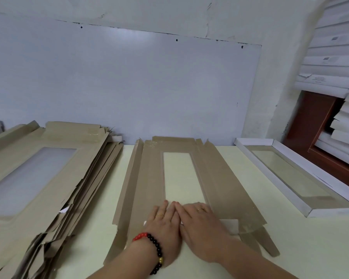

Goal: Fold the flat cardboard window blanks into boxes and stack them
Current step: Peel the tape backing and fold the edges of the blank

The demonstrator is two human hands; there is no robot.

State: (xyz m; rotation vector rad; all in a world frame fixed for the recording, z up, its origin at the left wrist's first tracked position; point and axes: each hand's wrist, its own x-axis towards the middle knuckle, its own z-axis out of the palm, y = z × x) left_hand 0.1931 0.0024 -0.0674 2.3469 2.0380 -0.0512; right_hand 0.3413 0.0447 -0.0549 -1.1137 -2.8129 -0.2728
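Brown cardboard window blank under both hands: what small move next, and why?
Probably fold up the near end flap. The brown cardboard window blank lies flat on the pale table, its long left side flap already raised, and the left hand and right hand press flat on its near end.

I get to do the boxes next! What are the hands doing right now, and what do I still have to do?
Left hand and right hand: both flat, side by side, pressing the near end of the blank lying on the table.
Pile of flat blanks: left of it.
One folded box: on the right.
Done: one box.
Left: fold this blank, then the pile, and stack them.
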